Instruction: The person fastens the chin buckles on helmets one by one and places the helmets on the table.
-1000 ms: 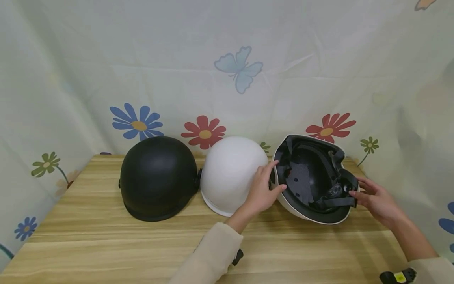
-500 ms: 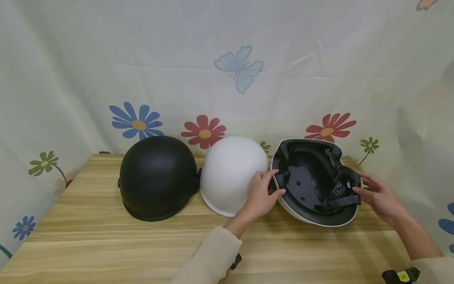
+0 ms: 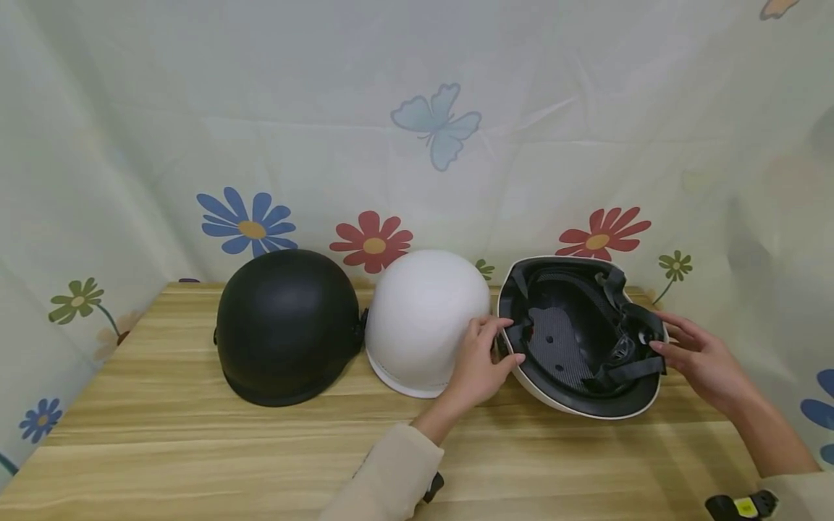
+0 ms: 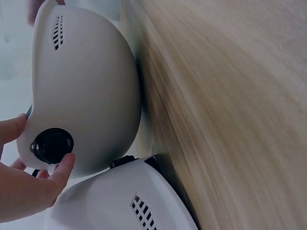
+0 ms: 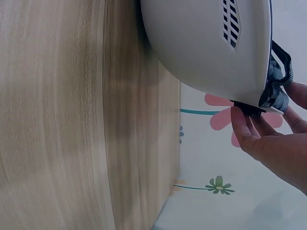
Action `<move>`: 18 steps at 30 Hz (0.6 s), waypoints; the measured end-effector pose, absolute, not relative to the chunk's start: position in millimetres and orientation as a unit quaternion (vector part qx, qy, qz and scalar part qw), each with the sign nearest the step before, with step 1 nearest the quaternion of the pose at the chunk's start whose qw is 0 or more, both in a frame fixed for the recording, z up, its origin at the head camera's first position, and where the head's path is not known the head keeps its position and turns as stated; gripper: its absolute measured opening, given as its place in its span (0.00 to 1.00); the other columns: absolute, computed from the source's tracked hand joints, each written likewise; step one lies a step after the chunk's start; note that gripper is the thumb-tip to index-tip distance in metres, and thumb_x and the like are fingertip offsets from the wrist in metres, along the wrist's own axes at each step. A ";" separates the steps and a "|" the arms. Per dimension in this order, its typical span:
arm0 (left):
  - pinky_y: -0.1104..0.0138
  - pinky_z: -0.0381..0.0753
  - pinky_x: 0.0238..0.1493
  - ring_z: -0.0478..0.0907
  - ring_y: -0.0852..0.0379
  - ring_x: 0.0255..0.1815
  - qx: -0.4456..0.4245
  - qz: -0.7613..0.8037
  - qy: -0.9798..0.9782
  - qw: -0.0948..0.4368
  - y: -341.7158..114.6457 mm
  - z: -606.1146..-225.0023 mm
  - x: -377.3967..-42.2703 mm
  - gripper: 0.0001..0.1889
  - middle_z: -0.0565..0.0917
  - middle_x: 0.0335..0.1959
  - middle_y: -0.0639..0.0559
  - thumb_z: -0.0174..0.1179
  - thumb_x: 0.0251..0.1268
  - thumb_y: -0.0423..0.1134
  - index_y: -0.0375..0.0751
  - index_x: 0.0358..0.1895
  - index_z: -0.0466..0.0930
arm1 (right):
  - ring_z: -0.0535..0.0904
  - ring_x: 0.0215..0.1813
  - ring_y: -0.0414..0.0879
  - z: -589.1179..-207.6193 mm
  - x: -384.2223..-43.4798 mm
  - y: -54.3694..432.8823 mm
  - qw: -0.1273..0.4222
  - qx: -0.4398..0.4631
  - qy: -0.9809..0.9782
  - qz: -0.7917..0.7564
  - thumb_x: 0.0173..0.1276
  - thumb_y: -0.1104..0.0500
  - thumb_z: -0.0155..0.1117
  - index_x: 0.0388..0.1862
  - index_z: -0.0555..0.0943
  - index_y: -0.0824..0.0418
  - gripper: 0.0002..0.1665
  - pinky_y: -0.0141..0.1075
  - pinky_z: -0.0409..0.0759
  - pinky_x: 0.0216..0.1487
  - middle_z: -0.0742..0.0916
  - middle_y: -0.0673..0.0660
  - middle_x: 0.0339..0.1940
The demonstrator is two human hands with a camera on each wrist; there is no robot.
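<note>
A white helmet [image 3: 573, 340] with black lining and straps lies crown down on the table, its hollow turned up and toward me. My left hand [image 3: 478, 365] grips its left rim, thumb at the inner edge and fingers outside. The left wrist view has those fingers around a round black knob [image 4: 53, 145] on the shell [image 4: 91, 81]. At the opposite side, my right hand [image 3: 706, 369] pinches the rim beside the black straps; in the right wrist view its fingertips meet a black fitting [image 5: 248, 108] under the edge. Fingers behind the rim are partly hidden.
A second white helmet [image 3: 426, 318] stands crown up, close against the held one's left. Left of that is a black helmet [image 3: 287, 325], also crown up. All are on a wood-grain table [image 3: 195, 449] before a flowered curtain [image 3: 313, 130].
The held helmet has tipped back and settled slightly lower, its hollow facing further upward. Both hands have kept hold, the right shifting slightly outward. The other two helmets stay in place.
</note>
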State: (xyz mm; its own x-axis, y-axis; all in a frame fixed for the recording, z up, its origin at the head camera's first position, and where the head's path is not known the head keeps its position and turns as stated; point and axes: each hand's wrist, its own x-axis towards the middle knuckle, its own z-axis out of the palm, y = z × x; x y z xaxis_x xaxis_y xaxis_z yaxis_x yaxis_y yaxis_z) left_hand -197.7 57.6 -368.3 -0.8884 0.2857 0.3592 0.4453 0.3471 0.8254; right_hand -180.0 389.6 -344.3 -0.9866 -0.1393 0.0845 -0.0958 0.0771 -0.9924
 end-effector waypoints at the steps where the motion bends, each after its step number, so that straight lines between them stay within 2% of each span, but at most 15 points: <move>1: 0.67 0.69 0.50 0.67 0.52 0.54 -0.224 -0.527 -0.816 0.077 57.6 -368.5 -197.7 0.24 0.66 0.55 0.46 0.65 0.55 0.38 0.41 0.57 0.71 | 0.78 0.43 0.35 -344.3 -180.0 389.8 0.016 -0.079 0.736 -0.673 0.67 0.68 0.52 0.63 0.67 0.52 0.26 0.27 0.77 0.40 0.75 0.41 0.49; 6: 0.67 0.70 0.50 0.68 0.53 0.55 -0.233 -0.527 -0.812 0.091 57.5 -371.1 -198.6 0.25 0.67 0.56 0.47 0.66 0.54 0.37 0.41 0.56 0.71 | 0.76 0.45 0.30 -342.3 -179.1 392.2 0.007 -0.070 0.782 -0.619 0.68 0.66 0.52 0.66 0.63 0.51 0.28 0.24 0.75 0.41 0.72 0.40 0.50; 11: 0.67 0.70 0.51 0.68 0.54 0.55 -0.244 -0.526 -0.808 0.105 57.4 -372.9 -199.1 0.25 0.67 0.57 0.48 0.66 0.54 0.37 0.40 0.56 0.71 | 0.69 0.47 0.23 -334.8 -176.0 393.1 -0.022 -0.041 0.871 -0.490 0.70 0.56 0.52 0.70 0.58 0.47 0.31 0.19 0.70 0.41 0.69 0.40 0.54; 18: 0.69 0.70 0.49 0.68 0.54 0.54 -0.249 -0.526 -0.806 0.107 57.3 -374.9 -199.2 0.25 0.68 0.57 0.48 0.66 0.53 0.37 0.39 0.56 0.71 | 0.65 0.50 0.26 -321.4 -170.6 389.3 -0.051 -0.018 0.900 -0.433 0.70 0.50 0.52 0.70 0.58 0.47 0.31 0.18 0.69 0.41 0.71 0.39 0.56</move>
State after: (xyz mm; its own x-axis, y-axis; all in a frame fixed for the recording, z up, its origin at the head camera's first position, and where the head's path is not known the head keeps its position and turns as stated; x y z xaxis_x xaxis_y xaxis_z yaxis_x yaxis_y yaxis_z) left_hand -199.2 57.3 -374.9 -0.8534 0.2879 0.4346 0.5138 0.3229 0.7948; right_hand -170.6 389.3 -321.4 -0.9942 0.0118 0.1072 -0.0764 0.6242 -0.7775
